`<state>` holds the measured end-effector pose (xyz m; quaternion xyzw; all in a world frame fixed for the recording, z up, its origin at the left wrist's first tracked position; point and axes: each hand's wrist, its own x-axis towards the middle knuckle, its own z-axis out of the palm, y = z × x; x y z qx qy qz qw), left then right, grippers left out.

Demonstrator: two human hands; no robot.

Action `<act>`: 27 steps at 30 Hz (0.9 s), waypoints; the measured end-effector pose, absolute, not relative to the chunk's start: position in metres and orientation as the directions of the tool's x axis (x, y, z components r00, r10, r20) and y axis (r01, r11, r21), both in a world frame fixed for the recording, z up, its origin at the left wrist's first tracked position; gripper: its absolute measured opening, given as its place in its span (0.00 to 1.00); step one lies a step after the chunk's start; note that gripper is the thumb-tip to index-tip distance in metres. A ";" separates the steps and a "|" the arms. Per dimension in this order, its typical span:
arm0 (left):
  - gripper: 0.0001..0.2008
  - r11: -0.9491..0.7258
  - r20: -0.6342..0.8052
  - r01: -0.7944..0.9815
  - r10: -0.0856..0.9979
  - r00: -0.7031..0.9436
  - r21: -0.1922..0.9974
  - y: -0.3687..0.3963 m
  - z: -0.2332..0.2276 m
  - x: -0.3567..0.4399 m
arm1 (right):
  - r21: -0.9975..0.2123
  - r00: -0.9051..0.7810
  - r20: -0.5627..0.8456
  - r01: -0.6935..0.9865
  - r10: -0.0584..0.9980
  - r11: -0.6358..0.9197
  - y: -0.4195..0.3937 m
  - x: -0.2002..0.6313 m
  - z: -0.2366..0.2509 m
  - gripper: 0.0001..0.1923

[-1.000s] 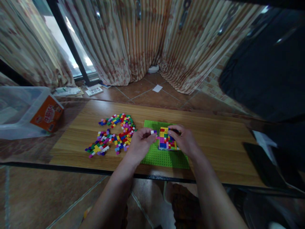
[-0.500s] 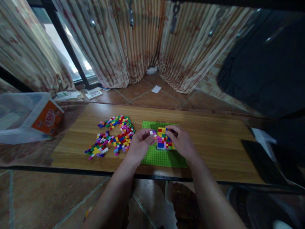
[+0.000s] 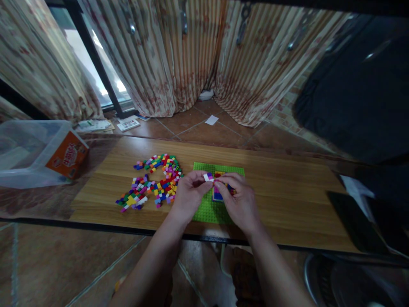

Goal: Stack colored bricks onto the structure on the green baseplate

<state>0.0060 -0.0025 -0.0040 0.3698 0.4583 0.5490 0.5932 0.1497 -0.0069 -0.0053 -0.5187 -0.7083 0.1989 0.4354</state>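
Note:
My left hand (image 3: 188,189) is closed in a pinch around a few small toy bricks (image 3: 208,176), white and purple on the side that shows. Right beside it, my right hand (image 3: 241,198) has thumb and forefinger pressed together close to those bricks; what lies between its fingertips is too small to make out. Under both hands is a green studded baseplate (image 3: 204,213). A multicoloured block of bricks (image 3: 217,196) sits on it, largely covered by my right hand, with blue and yellow parts showing.
Loose bricks of many colours (image 3: 166,185) lie in a spread pile on the wooden table (image 3: 287,192), left of the baseplate. A clear plastic bin (image 3: 32,170) with an orange label stands at the far left. Dark flat objects (image 3: 348,217) lie at the right end.
My right hand has moved left from the brick block's right edge to the bricks in my left hand, covering more of the block. The whole view has shifted slightly.

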 end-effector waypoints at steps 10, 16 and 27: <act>0.06 0.069 -0.090 -0.189 0.990 -0.106 0.980 -0.006 -0.005 0.017 | -0.687 -0.005 0.454 0.635 0.891 0.354 -0.006 0.152 -0.006 0.09; 0.05 0.105 -0.136 -0.188 0.978 -0.158 0.977 -0.003 -0.005 0.009 | -0.678 0.115 0.454 0.688 0.883 0.259 0.006 0.187 -0.014 0.12; 0.07 0.137 -0.160 -0.180 0.980 -0.122 0.974 -0.001 -0.004 0.008 | -0.659 0.096 0.413 0.718 0.905 0.224 0.011 0.194 -0.018 0.13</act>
